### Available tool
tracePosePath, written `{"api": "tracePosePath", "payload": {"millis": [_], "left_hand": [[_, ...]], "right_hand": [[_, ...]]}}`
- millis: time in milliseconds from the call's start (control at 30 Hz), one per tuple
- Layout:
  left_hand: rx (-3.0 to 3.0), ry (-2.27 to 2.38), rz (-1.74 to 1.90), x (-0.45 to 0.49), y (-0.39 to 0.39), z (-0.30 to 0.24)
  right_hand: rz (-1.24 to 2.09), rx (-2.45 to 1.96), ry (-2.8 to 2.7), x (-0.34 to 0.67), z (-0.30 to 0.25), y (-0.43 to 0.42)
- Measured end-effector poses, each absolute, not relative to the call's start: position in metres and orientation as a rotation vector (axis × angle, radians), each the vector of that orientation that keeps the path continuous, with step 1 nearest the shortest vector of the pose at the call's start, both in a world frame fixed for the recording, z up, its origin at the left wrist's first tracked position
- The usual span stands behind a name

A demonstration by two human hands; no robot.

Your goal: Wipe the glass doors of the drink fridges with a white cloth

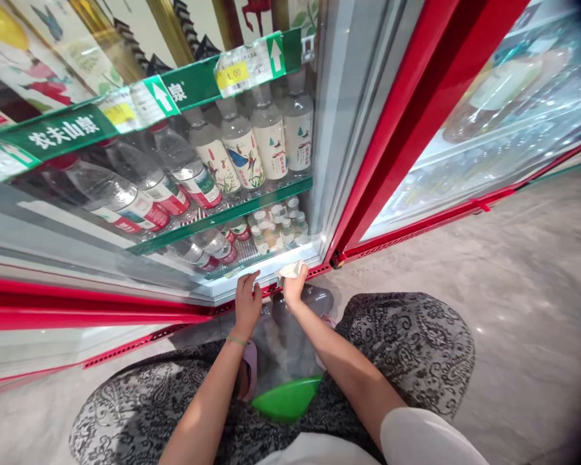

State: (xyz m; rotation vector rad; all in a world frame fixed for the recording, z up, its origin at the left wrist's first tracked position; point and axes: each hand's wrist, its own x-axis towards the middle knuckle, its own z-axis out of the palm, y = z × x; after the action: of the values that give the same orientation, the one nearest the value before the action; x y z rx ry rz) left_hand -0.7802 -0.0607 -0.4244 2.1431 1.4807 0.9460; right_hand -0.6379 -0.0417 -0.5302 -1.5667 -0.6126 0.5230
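Note:
My right hand [295,284] is closed around a small cream-white item [291,268] at the lower front edge of the fridge; it is too small to name its kind. To its left, my left hand [248,297] holds nothing, with fingers apart and bent toward the fridge sill [232,281]. Behind the sill, small bottles with pale caps [271,232] stand on the bottom level. Red-labelled water bottles [215,248] lie tilted beside them. Below my right hand is a see-through grey shape [314,300], which I cannot make out.
Glass bottles [244,152] and more red-labelled bottles [193,174] fill the shelf above, under a green price strip [193,87]. A red-framed fridge door [407,110] stands on the right. A green curved object [288,397] sits between my patterned-cloth knees [411,342].

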Motion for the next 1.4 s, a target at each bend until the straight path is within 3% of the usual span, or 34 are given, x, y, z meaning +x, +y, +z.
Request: {"api": "tracePosePath", "payload": {"millis": [200,500,733,1067,1400], "left_hand": [[2.141,1.406,0.883,-0.791,-0.054,-0.422],[2.127,1.405,0.817,-0.844,-0.054,-0.406],[2.014,1.545,0.796,-0.924,-0.05,-0.367],[1.879,1.699,0.862,-0.957,-0.051,-0.355],[1.889,1.712,0.923,-0.984,-0.074,-0.346]], "right_hand": [[0.453,-1.673,-0.612,-0.622,-0.532,-0.043],[0.534,-1.523,-0.968,-0.714,-0.508,-0.062],[0.216,-1.677,-0.731,-0.678,-0.497,-0.036],[0.187,-1.412,-1.61,-0.764,-0.467,-0.053],[-0.16,-1.023,-2.432,-0.758,-0.46,-0.028]]}}
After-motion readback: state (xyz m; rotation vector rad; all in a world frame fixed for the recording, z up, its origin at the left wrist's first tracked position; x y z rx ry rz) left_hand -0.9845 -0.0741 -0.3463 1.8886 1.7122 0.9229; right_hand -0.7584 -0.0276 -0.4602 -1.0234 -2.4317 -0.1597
